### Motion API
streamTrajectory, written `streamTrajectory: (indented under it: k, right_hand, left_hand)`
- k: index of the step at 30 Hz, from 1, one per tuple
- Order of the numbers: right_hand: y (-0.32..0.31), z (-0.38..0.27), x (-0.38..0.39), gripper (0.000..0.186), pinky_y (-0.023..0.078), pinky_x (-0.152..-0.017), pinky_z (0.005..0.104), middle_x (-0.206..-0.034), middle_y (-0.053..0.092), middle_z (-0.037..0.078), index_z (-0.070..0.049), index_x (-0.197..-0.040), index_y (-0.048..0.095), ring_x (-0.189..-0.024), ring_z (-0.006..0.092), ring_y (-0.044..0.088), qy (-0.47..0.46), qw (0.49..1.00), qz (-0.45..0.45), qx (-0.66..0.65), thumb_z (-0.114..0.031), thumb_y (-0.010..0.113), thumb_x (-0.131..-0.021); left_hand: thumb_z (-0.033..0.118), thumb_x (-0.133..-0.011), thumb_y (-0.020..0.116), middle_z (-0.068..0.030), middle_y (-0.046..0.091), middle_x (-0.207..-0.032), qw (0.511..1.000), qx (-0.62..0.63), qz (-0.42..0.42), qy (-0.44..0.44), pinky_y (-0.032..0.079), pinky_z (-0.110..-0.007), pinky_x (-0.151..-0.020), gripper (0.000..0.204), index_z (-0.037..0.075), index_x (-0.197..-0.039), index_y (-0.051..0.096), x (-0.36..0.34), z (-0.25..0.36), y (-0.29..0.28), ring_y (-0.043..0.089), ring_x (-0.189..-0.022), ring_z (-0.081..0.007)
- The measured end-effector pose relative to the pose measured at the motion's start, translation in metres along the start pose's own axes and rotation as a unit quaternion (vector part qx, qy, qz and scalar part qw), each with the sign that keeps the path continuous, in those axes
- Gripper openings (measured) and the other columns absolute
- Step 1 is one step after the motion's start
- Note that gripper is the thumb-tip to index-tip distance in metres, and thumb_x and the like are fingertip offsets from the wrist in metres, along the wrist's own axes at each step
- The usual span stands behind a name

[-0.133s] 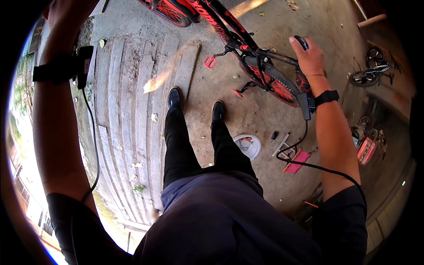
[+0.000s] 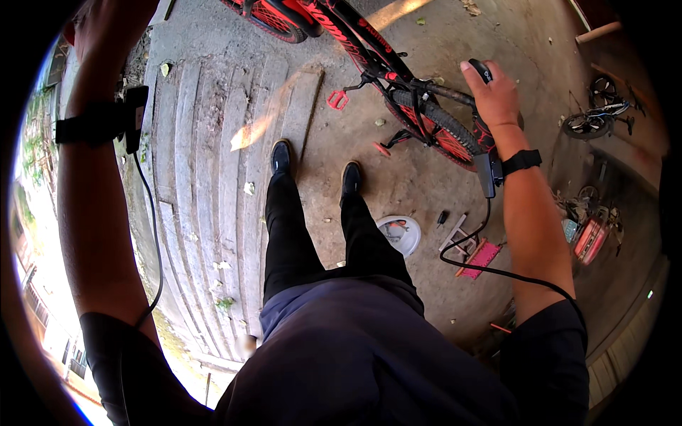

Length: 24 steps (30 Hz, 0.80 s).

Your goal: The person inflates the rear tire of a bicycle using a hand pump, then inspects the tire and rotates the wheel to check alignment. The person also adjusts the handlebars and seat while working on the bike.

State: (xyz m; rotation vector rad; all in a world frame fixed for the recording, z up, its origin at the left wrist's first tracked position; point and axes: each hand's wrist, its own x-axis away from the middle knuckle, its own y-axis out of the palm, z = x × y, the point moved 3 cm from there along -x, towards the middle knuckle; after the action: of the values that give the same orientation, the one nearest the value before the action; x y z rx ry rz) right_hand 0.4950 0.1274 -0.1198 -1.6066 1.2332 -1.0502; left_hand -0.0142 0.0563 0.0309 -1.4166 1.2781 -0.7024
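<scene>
A black and red bicycle (image 2: 366,53) leans across the upper part of the head view, its front wheel (image 2: 273,21) cut by the top edge. Its rear wheel (image 2: 444,128) is near my right hand (image 2: 497,96), which is closed round the black saddle (image 2: 481,69), the thumb on the near side. My left hand (image 2: 106,32) reaches to the upper left corner. Its fingers look curled, but the edge and shadow hide what they hold. A red pedal (image 2: 337,100) sticks out toward my feet.
A white basin with tools (image 2: 412,238) sits on the concrete floor beside a small pink-seated stool (image 2: 479,259). Wooden planks (image 2: 213,142) lie to the left. At the right are a small bicycle (image 2: 597,117) and a red object (image 2: 591,241). Black cables run along both forearms.
My left hand and wrist have dropped slightly toward me. My right hand and forearm have shifted a little to the left, still on the saddle. The bicycle is almost unchanged.
</scene>
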Motion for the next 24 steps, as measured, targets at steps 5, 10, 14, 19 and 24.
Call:
streamTrajectory:
  k: [5,10,14,19,24]
  right_hand:
    - [-0.002,-0.012,0.037,0.067,0.054,-0.083,0.0478,-0.103,0.073,0.019,-0.01,-0.113,0.071,-0.097,0.0397,0.07,0.037,0.999,-0.01,0.025,-0.071,0.062,-0.085]
    - [0.003,-0.016,0.047,0.063,0.054,-0.082,0.0478,-0.103,0.074,0.017,-0.013,-0.111,0.072,-0.097,0.0392,0.07,0.032,0.999,-0.013,0.017,-0.07,0.064,-0.084]
    - [0.006,-0.014,0.049,0.062,0.055,-0.082,0.0473,-0.1,0.074,0.016,-0.013,-0.11,0.072,-0.095,0.0381,0.071,0.023,1.0,0.003,0.019,-0.069,0.066,-0.084]
    - [0.002,-0.012,0.05,0.061,0.055,-0.082,0.0459,-0.099,0.074,0.016,-0.013,-0.11,0.072,-0.095,0.0371,0.071,0.042,0.999,0.002,0.007,-0.067,0.067,-0.084]
    - [0.001,-0.008,0.049,0.061,0.054,-0.082,0.0463,-0.099,0.074,0.018,-0.011,-0.11,0.072,-0.094,0.0386,0.071,0.032,0.999,0.007,0.017,-0.066,0.067,-0.085]
  left_hand:
    - [0.03,-0.091,0.066,-0.0266,0.063,-0.114,0.999,-0.014,0.033,0.018,0.051,-0.058,-0.094,0.065,-0.004,-0.139,0.039,0.028,-0.014,0.025,0.064,-0.107,-0.0432]
    - [0.037,-0.094,0.066,-0.0205,0.067,-0.129,0.999,0.013,0.036,-0.033,0.055,-0.054,-0.095,0.062,0.019,-0.149,0.045,0.044,-0.03,0.037,0.066,-0.118,-0.0401]
    - [0.038,-0.095,0.066,-0.0202,0.067,-0.129,0.998,0.02,0.059,-0.028,0.056,-0.055,-0.092,0.061,0.02,-0.149,0.045,0.049,-0.033,0.041,0.066,-0.117,-0.0398]
    - [0.04,-0.097,0.064,-0.0207,0.066,-0.129,0.998,0.012,0.064,-0.014,0.056,-0.056,-0.092,0.058,0.02,-0.148,0.046,0.049,-0.029,0.04,0.065,-0.118,-0.0407]
    - [0.025,-0.089,0.067,-0.0305,0.06,-0.111,0.999,0.028,0.016,0.004,0.05,-0.059,-0.092,0.071,-0.016,-0.137,0.033,0.049,-0.004,0.012,0.062,-0.104,-0.0447]
